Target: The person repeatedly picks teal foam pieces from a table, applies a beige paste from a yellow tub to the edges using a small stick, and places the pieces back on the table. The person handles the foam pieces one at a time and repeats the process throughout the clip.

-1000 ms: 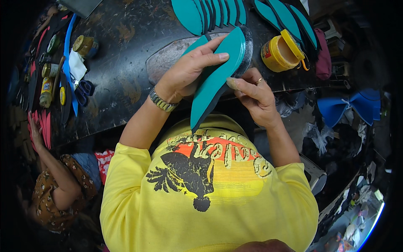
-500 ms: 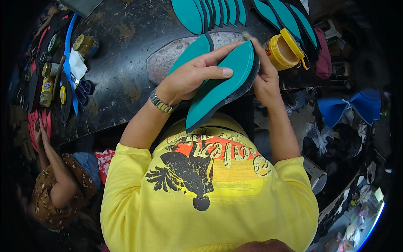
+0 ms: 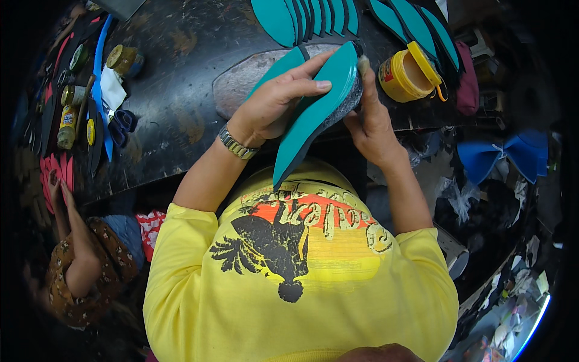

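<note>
While the left hand [image 3: 274, 102] and right hand [image 3: 369, 123] grip a teal sole [image 3: 316, 111] edge-up over the dark surface [image 3: 175, 102], pressing its layers seems underway, calling for firm, even pressure next

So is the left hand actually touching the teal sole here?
Touching. The head view shows the left hand lying across the teal sole, fingers pressed flat on its face, with the right hand gripping its far edge.

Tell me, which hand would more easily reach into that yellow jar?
Probably the right hand: its fingers are at the teal sole's far tip, right beside the open yellow jar. The left hand lies across the sole's middle, farther from the jar, steadying it.
</note>
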The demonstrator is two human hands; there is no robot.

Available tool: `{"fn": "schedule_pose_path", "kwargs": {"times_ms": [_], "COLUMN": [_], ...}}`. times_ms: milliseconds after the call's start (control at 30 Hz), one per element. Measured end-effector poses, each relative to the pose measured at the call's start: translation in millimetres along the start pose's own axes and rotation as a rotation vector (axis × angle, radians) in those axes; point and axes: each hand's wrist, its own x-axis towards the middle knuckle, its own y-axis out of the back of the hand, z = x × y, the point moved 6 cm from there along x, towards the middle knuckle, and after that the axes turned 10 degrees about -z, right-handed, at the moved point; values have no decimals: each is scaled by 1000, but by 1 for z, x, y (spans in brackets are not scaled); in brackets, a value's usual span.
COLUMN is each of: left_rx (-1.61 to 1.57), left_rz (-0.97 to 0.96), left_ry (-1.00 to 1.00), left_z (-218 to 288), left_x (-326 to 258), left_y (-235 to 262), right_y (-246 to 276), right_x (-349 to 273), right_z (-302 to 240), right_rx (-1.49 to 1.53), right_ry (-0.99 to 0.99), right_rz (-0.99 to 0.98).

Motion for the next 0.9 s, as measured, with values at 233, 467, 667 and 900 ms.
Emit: {"fn": "schedule_pose_path", "kwargs": {"times_ms": [233, 467, 667, 900], "left_rx": [60, 184, 256, 784], "left_rz": [79, 254, 660, 959], "left_ry": [-31, -282, -192, -117], "left_z": [8, 64, 82, 76], "left_x": [-3, 2, 28, 57], "left_y": [11, 102, 217, 239], "right_y": [-6, 19, 15, 6], "right_x": [-3, -15, -21, -21], "right_z": [-22, -9, 1, 4], "right_rx": [-88, 231, 303, 304], "right_ry": [79, -51, -26, -125], "right_rz": [-155, 142, 176, 96]}}
